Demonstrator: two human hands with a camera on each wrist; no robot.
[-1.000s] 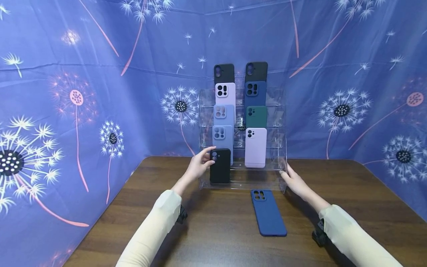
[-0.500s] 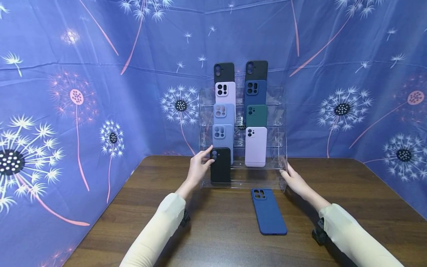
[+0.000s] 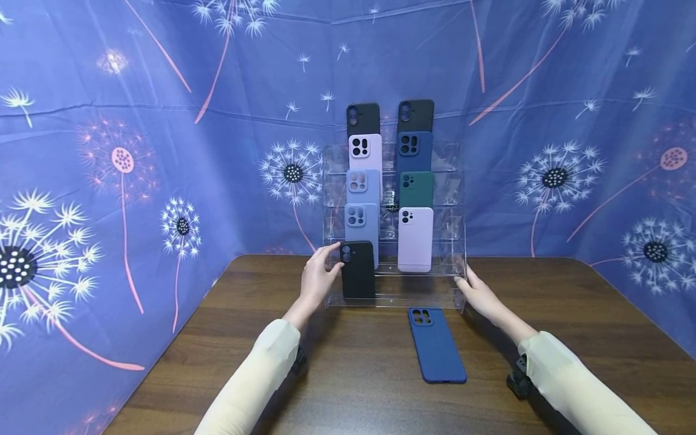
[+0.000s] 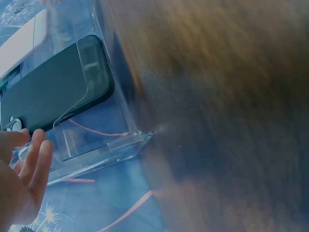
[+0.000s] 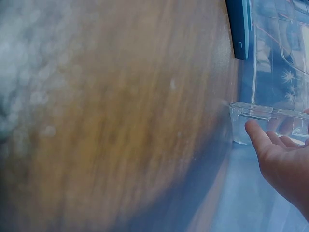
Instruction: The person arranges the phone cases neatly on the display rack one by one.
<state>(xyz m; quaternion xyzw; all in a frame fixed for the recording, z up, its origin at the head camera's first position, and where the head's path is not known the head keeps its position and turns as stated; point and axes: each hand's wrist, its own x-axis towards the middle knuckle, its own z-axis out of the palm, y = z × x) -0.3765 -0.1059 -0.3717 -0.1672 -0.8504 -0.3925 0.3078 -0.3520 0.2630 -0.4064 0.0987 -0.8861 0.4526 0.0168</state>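
A black phone case (image 3: 357, 272) leans upright on the lowest tier of a clear tiered display stand (image 3: 418, 300). Beside its upper left edge is my left hand (image 3: 318, 277), thumb and fingertips at the edge, not curled round the case. In the left wrist view, the fingers of that hand (image 4: 31, 179) look relaxed near the case's camera corner. My right hand (image 3: 481, 296) holds the stand's right side panel, thumb on one face and fingers on the other. A blue phone case (image 3: 439, 350) lies flat on the table in front of the stand.
Higher tiers carry more cases in two columns, among them a light blue one (image 3: 361, 226), a lilac one (image 3: 415, 241) and a green one (image 3: 416, 188). Blue dandelion-print cloth (image 3: 228, 151) hangs behind and beside the wooden table (image 3: 353, 374).
My left hand has drawn slightly left, its thumb moving from the front of the black case to its edge. The case stays standing on its tier. My right hand keeps its place.
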